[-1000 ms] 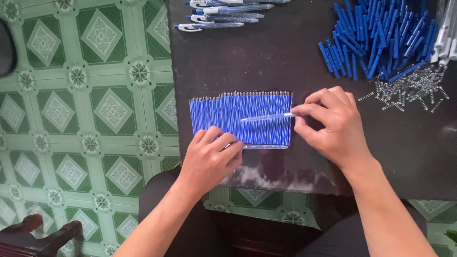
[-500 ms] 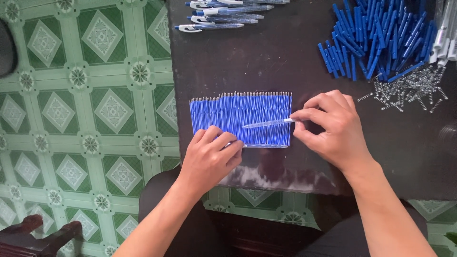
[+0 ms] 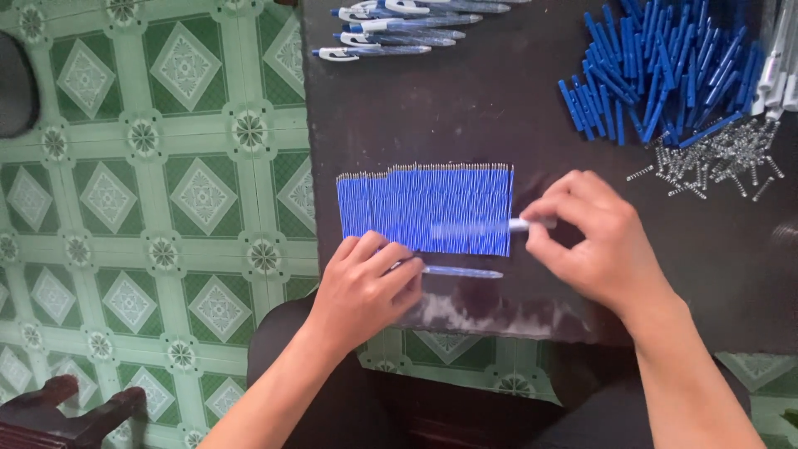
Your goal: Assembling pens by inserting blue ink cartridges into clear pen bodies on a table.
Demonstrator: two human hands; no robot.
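A neat row of blue pen refills (image 3: 424, 208) lies side by side on the dark table (image 3: 465, 108). My left hand (image 3: 366, 287) rests at the row's near left corner and pinches a single refill (image 3: 461, 272), which lies just in front of the row and points right. At the row's right end, my right hand (image 3: 594, 241) grips a clear pen barrel (image 3: 517, 224). The barrel is blurred and its tip reaches over the row's edge.
A pile of short blue pen parts (image 3: 657, 75) sits at the back right, with small metal springs (image 3: 715, 158) beside it and clear barrels (image 3: 777, 58) at the far right edge. Assembled pens (image 3: 399, 25) lie at the back. Green tiled floor (image 3: 150, 183) and a wooden chair (image 3: 58, 416) are to the left.
My left hand has drawn one refill out of the row toward the near edge. My right hand has shifted the clear barrel from over the row to its right end.
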